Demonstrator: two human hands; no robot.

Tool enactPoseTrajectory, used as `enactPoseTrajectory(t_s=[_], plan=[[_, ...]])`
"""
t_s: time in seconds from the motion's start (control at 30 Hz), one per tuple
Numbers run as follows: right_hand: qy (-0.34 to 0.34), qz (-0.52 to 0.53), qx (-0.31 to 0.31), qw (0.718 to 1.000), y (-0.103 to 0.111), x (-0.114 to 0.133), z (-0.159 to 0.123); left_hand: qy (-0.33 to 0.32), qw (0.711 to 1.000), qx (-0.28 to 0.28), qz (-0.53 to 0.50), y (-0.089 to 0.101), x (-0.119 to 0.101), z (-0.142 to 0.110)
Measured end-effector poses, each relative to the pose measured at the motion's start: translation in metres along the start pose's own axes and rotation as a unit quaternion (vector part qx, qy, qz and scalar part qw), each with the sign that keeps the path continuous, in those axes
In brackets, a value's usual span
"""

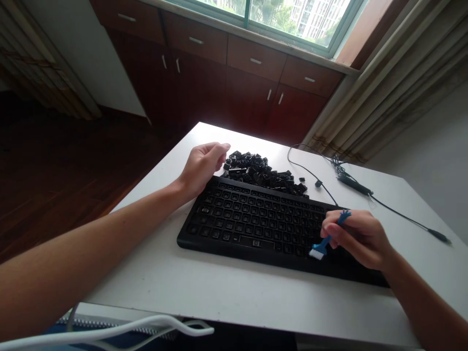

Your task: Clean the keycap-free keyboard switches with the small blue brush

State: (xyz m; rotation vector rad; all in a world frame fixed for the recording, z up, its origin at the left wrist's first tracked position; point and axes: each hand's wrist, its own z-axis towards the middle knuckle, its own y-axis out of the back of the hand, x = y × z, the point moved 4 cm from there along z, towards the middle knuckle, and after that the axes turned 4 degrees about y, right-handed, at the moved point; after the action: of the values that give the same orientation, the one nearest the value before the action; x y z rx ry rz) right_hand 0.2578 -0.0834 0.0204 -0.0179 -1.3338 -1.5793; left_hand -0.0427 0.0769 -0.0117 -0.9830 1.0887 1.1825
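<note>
A black keyboard [252, 219] with its keycaps off lies slantwise on the white table, bare key sockets showing. My right hand [360, 236] is closed around a small blue cleaning brush [324, 243], whose white bristles touch the sockets near the keyboard's front edge, right of the middle. The hand covers part of the keyboard's right side. At the far left corner my left hand [204, 165] is curled into a loose fist against the keyboard, with nothing showing in it. A heap of loose black keycaps [256, 170] lies just behind the keyboard, beside my left hand.
A black cable [314, 170] runs from the keyboard's back edge to a coiled bundle. Beside it lies a dark stick-like device [354, 185] with a cord. A few stray keycaps [302, 187] sit nearby. A white curved bar [157, 321] crosses the near left.
</note>
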Motion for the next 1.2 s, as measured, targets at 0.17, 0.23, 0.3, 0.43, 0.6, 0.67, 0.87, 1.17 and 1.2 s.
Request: enactPoseTrajectory(t_s=[0.17, 0.23, 0.3, 0.43, 0.6, 0.67, 0.87, 1.17, 1.2], plan=[[0.122, -0.183, -0.088, 0.972, 0.004, 0.009, -0.003, 0.012, 1.000, -0.006, -0.001, 0.000, -0.001, 0.000], [0.106, -0.142, -0.130, 0.976, 0.007, 0.007, -0.004, 0.017, 1.000, -0.010, 0.000, 0.001, -0.001, -0.001], [0.050, -0.041, -0.103, 0.993, 0.005, 0.000, -0.002, 0.023, 1.000, -0.010, 0.002, 0.001, 0.000, -0.001], [0.077, -0.101, -0.064, 0.990, 0.003, -0.001, 0.001, 0.032, 0.999, -0.001, 0.013, 0.001, 0.003, -0.001], [0.073, -0.099, -0.127, 0.984, 0.012, 0.002, 0.001, 0.032, 0.999, 0.002, 0.021, 0.000, 0.006, 0.001], [0.036, 0.014, -0.067, 0.997, 0.006, 0.001, 0.004, 0.027, 0.999, 0.000, 0.024, 0.000, 0.006, 0.001], [0.129, -0.179, -0.100, 0.970, 0.002, 0.007, 0.003, 0.004, 0.999, -0.007, 0.045, -0.001, 0.005, 0.001], [0.110, -0.142, -0.124, 0.976, 0.003, 0.000, -0.002, -0.068, 0.990, -0.019, 0.121, 0.001, -0.002, -0.001], [0.095, -0.132, -0.125, 0.979, 0.003, -0.001, 0.000, -0.084, 0.986, -0.015, 0.141, 0.000, -0.004, -0.003]])
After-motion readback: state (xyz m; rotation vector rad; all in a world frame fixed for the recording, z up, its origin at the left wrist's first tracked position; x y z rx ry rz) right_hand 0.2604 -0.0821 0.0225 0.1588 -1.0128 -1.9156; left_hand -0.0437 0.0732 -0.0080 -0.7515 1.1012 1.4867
